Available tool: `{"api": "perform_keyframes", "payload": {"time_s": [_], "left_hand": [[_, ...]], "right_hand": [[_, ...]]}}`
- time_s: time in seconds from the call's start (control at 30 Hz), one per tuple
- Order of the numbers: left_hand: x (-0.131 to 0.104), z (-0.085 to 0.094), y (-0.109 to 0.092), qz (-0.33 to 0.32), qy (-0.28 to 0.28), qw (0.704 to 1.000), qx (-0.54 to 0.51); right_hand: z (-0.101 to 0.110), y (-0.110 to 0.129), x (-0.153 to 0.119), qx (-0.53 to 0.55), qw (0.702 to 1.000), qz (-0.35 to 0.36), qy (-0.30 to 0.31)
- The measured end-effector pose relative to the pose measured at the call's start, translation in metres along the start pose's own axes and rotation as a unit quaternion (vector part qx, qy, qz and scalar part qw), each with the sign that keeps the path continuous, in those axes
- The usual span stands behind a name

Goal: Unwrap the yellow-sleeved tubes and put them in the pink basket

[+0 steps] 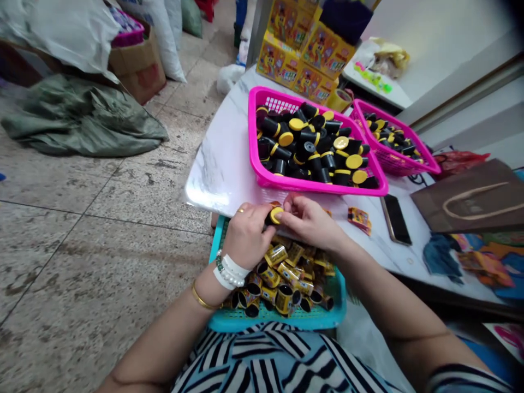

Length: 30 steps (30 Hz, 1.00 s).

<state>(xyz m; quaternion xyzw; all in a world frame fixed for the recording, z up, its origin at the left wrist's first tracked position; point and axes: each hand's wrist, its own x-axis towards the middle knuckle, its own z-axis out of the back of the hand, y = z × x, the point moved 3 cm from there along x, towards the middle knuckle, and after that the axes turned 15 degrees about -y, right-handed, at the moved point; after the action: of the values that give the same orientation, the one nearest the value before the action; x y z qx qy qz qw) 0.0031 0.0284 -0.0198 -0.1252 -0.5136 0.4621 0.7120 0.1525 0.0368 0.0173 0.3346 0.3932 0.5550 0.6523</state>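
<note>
Between my hands is a small black cylinder with a yellow lid [277, 215]. My left hand [250, 232] is closed round its dark side. The thumb of my right hand [311, 221] presses on the yellow lid, and its index finger is bent near a bit of orange wrapper, mostly hidden. Just beyond my hands stands a pink basket [319, 188] full of black cylinders with yellow lids. Below them, a teal basket [282, 322] holds several cylinders wrapped in yellow printed labels. Flat orange labels [360, 219] lie on the white table [221, 169], right of my right hand.
A second pink basket [409, 164] stands at the right, near a phone [396, 219] and a brown paper bag [470, 196]. Yellow printed boxes [303, 60] are stacked behind. On the floor at the left lie a green sack [85, 117] and a cardboard box [139, 68].
</note>
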Motion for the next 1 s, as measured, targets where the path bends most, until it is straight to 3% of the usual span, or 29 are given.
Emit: {"api": "perform_keyframes", "payload": {"time_s": [0.1, 0.23, 0.3, 0.37, 0.43, 0.5, 0.57, 0.6, 0.73, 0.87, 1.0], "left_hand": [[0.0, -0.001, 0.0, 0.004, 0.004, 1.0, 0.002], [0.002, 0.003, 0.002, 0.004, 0.02, 1.0, -0.014], [0.004, 0.012, 0.007, 0.059, 0.014, 0.997, -0.056], [0.005, 0.023, 0.014, 0.177, 0.008, 0.974, -0.14], [0.003, 0.032, 0.022, 0.336, 0.013, 0.903, -0.266], [-0.003, 0.035, 0.025, 0.478, 0.029, 0.787, -0.389], [-0.009, 0.034, 0.023, 0.561, 0.038, 0.685, -0.464], [-0.011, 0.033, 0.021, 0.581, 0.041, 0.652, -0.485], [-0.019, 0.022, 0.012, 0.617, 0.036, 0.587, -0.523], [-0.022, 0.01, 0.005, 0.627, 0.047, 0.549, -0.55], [-0.022, 0.006, -0.001, 0.625, 0.061, 0.519, -0.58]], "right_hand": [[0.003, 0.001, -0.004, -0.054, 0.997, 0.038, -0.044], [0.0, 0.01, -0.012, -0.157, 0.967, 0.151, -0.132], [-0.002, 0.011, -0.015, -0.15, 0.964, 0.179, -0.13], [0.002, 0.006, -0.018, -0.109, 0.971, 0.169, -0.127], [0.008, -0.003, -0.02, -0.039, 0.984, 0.126, -0.122], [0.014, -0.012, -0.024, 0.04, 0.989, 0.083, -0.115], [0.017, -0.016, -0.029, 0.093, 0.985, 0.068, -0.126], [0.018, -0.015, -0.031, 0.105, 0.982, 0.072, -0.137], [0.02, -0.009, -0.041, 0.167, 0.974, 0.067, -0.138], [0.02, -0.011, -0.044, 0.292, 0.948, 0.024, -0.122], [0.014, -0.021, -0.042, 0.286, 0.949, 0.004, -0.129]]}}
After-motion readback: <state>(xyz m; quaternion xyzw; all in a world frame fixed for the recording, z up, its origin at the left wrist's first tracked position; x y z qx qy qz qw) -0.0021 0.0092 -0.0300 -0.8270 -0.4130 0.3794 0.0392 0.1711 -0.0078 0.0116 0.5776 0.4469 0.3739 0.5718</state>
